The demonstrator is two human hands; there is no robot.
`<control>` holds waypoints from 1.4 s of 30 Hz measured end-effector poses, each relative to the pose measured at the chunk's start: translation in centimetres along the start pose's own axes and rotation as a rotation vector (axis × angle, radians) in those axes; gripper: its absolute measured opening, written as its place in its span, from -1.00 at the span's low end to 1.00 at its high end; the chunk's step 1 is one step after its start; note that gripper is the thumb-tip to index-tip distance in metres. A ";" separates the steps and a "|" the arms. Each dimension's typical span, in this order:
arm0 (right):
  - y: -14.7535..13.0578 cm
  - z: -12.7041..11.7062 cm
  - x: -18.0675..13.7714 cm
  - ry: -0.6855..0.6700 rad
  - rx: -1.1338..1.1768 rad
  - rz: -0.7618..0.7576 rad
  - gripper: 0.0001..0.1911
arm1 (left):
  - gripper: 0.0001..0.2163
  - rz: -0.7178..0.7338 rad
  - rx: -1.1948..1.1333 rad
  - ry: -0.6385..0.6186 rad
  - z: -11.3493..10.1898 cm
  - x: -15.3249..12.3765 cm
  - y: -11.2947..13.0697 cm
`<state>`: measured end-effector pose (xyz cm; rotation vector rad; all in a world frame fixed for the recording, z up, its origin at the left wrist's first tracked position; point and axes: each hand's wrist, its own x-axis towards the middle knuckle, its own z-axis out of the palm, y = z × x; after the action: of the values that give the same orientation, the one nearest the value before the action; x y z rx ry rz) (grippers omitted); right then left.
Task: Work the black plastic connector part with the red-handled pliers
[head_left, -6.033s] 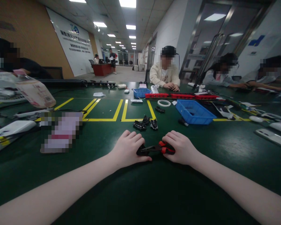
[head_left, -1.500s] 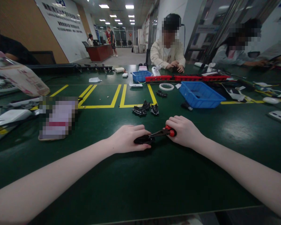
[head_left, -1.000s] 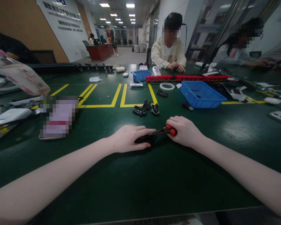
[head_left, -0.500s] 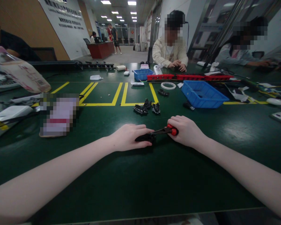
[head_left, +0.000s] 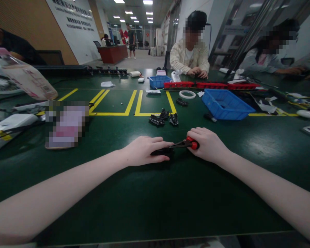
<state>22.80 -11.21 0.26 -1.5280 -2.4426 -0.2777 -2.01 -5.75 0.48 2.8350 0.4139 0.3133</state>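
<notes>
The left hand lies low on the green bench, its fingers closed flat over a small black part and pinning it down. At three o'clock of it the right hand has its fingers curled tight round the red-handled pliers, whose dark nose meets the part. At twelve o'clock lies a heap of black pieces; at one o'clock, a blue bin
</notes>
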 end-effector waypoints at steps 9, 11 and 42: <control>0.1 -0.4 0.0 -0.002 -0.017 0.018 -0.96 | -0.62 -0.034 -0.036 0.031 0.0 -0.1 0.1; 0.1 -0.5 0.0 0.002 -0.020 0.020 -0.96 | -0.61 -0.033 -0.028 0.048 0.0 -0.1 0.1; -0.3 -0.3 -0.1 0.031 -0.099 -0.055 -0.96 | -0.65 -0.018 -0.046 0.104 0.1 -0.1 -0.1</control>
<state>22.62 -11.54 0.48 -1.4852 -2.4838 -0.4349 -2.13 -5.69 0.35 2.7768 0.4467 0.4624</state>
